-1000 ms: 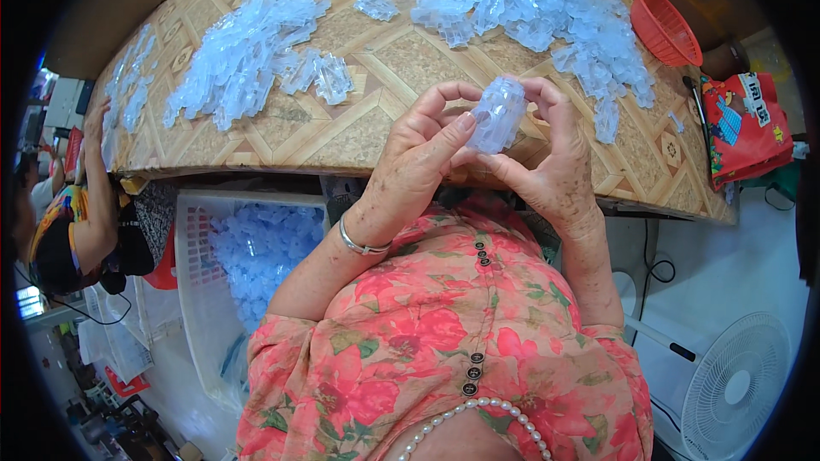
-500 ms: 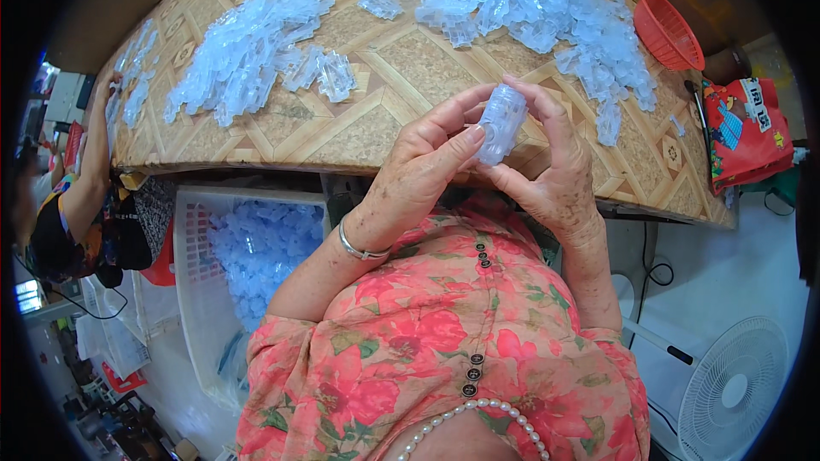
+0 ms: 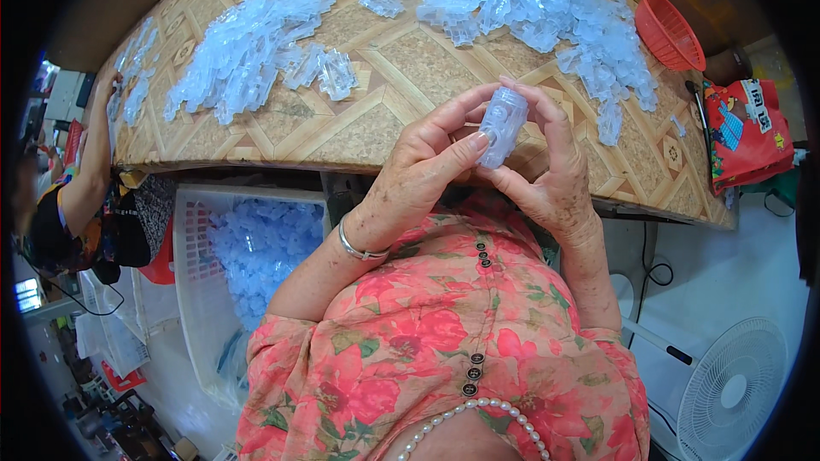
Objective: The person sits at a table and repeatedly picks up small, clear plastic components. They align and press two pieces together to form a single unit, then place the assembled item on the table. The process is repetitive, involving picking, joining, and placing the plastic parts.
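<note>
- From here I see the held plastic piece [image 3: 505,125] clear, with a pale violet-blue tint.
- The heaps of plastic pieces [image 3: 547,8] are icy blue, nearly white.
- The tabletop [image 3: 286,138] has brown and beige diamond pattern.
- The basket [image 3: 669,32] is red.
- The bag [image 3: 736,141] is red, with many-coloured pictures.
- The shirt [image 3: 410,333] has pink-red flowers, green leaves, tan ground.
- The fan [image 3: 735,390] is white.

Pretty bright in here, cool and bluish, with only faint shadows on the wood-and-cork-patterned tabletop [image 3: 410,60]; can't tell where the light's coming from. Proper murk under its front edge though. Little white glints all over the big heap of clear bluish plastic pieces [image 3: 538,0], and the chunky clear plastic piece [image 3: 506,124] shines too. Fisheye bends everything outward, corners go black, dark clutter [image 3: 120,427] lower left looks mushy.
</note>
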Available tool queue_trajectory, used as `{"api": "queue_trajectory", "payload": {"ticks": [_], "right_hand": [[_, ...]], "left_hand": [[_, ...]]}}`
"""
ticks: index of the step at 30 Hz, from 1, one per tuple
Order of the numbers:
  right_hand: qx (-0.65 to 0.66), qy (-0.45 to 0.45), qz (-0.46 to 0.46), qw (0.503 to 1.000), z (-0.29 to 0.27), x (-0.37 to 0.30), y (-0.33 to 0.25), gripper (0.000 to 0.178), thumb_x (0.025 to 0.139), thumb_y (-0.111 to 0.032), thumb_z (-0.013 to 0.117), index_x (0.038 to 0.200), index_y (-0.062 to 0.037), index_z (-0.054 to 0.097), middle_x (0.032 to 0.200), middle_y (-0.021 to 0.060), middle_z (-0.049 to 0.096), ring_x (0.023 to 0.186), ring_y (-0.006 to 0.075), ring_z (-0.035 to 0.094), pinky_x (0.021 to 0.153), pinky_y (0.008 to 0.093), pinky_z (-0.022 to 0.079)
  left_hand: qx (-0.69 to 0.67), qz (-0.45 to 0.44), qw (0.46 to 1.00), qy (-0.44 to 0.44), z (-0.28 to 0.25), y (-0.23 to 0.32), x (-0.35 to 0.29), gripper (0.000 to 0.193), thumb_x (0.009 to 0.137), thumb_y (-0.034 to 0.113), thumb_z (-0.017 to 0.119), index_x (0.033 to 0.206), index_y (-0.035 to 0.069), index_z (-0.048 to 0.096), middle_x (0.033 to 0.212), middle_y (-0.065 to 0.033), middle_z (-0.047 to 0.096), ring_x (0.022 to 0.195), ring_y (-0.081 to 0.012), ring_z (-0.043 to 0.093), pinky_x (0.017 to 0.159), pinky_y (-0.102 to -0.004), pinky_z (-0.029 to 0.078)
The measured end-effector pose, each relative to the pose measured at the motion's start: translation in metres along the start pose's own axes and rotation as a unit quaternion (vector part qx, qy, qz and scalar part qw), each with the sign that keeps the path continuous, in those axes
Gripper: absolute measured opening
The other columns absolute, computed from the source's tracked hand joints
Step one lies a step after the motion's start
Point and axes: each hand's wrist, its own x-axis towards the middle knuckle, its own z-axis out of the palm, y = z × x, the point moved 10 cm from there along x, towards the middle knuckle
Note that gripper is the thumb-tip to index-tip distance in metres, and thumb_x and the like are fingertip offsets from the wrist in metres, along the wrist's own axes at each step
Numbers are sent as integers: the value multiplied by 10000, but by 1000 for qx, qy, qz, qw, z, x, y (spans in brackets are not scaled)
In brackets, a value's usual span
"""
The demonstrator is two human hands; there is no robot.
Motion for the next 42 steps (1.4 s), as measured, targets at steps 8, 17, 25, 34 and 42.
{"api": "queue_trajectory", "payload": {"ticks": [8,17,25,34,42], "right_hand": [[25,9,-22,999,5,-5,1,848,783,-81,850,1497,-31,394,1507,182,531,1348,313,573,1152,453,443],[-11,16,-35,999,4,-6,0,856,766,-63,859,1493,-33,408,1481,175,553,1293,300,616,1135,444,462],[14,70,-21,997,1,-6,3,828,715,-182,904,1421,-45,495,1377,134,626,1163,304,641,996,427,527],[-80,92,73,990,2,-18,22,828,735,-256,899,1422,-35,493,1297,156,643,1135,301,646,962,431,521],[-136,74,-18,988,-15,-8,10,901,716,-253,896,1494,-66,481,1404,133,600,1215,327,612,1080,459,441]], "left_hand": [[-28,-6,999,16,2,0,-1,535,1044,104,598,1554,56,444,1406,-80,572,1202,-122,584,998,-285,521],[-12,-4,1000,18,-1,-2,0,523,1043,82,591,1549,61,460,1398,-81,585,1199,-118,588,999,-289,524],[41,-16,999,14,-2,-1,-1,549,1041,88,594,1568,50,442,1382,-97,602,1193,-160,601,1004,-289,504],[389,160,907,-6,11,14,5,646,939,106,691,1521,-5,434,1336,-250,595,1226,-372,602,1024,-420,493],[248,41,968,-6,-7,-8,18,520,985,85,633,1471,-21,485,1278,-192,648,1125,-239,641,993,-369,506]]}}
